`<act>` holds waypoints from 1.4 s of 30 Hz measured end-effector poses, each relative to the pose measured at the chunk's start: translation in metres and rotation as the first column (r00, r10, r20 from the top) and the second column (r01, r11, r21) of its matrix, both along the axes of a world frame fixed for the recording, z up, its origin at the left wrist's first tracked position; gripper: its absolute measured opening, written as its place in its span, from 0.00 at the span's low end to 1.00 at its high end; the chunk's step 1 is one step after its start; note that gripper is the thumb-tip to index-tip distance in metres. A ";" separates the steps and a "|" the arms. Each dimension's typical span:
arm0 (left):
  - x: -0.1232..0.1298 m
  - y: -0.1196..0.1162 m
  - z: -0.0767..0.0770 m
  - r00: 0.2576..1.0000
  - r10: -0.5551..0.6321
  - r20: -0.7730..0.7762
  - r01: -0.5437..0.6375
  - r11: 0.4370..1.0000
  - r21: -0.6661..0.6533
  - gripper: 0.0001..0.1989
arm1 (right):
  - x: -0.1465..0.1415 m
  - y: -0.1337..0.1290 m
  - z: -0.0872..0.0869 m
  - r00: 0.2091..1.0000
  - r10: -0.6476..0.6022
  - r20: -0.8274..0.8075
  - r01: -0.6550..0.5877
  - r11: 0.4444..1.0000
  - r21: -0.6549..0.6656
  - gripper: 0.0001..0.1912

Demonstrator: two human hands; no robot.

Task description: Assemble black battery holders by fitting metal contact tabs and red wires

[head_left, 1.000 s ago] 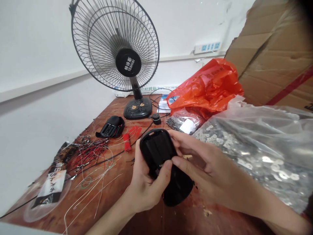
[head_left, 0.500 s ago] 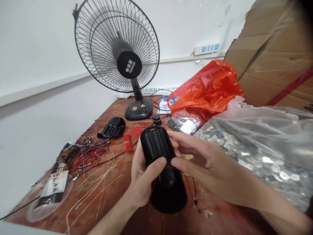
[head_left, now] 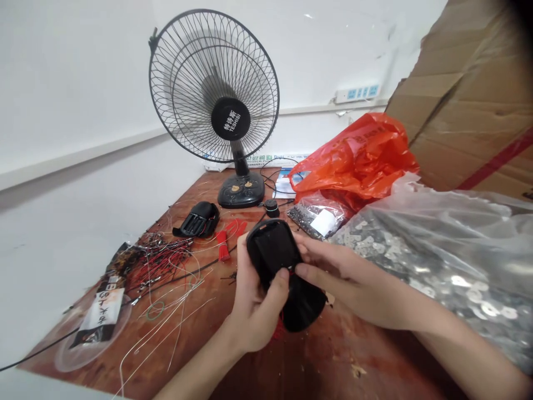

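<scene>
A black plastic casing (head_left: 277, 247), rounded at its far end, is held tilted above the table between both my hands. My left hand (head_left: 258, 300) wraps its left side, thumb pressed on the face near the middle. From the right, my right hand (head_left: 333, 266) grips the edge with thumb and fingers, its thumb tip close to the left one. A dark, flat lower part of the casing extends toward me. Red wire (head_left: 278, 328) shows just beneath it. Between the thumbs is a small light spot, too small to make out.
Another black casing (head_left: 197, 219) with battery slots lies at the left, near red wire bundles (head_left: 222, 244) and loose wires (head_left: 166, 261). A fan (head_left: 240, 191) stands behind. On the right are a red plastic bag (head_left: 358, 150), a clear bag of metal pieces (head_left: 449, 266) and a cardboard box (head_left: 466, 94).
The casing has turned in my hands; its ribbed inside no longer shows, and a smooth dark surface faces me. The wire end dangling at right has gone from sight. The view has shifted slightly.
</scene>
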State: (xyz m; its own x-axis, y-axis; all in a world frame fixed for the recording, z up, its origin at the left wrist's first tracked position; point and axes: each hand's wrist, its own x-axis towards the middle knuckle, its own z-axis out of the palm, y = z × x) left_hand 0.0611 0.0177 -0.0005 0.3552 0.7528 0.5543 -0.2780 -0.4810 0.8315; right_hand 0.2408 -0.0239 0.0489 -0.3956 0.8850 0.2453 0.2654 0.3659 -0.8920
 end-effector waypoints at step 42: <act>0.007 -0.006 -0.015 0.969 0.227 -0.095 -0.194 0.943 0.272 0.23 | -0.012 -0.002 -0.025 0.897 -0.352 0.268 0.209 0.871 0.444 0.24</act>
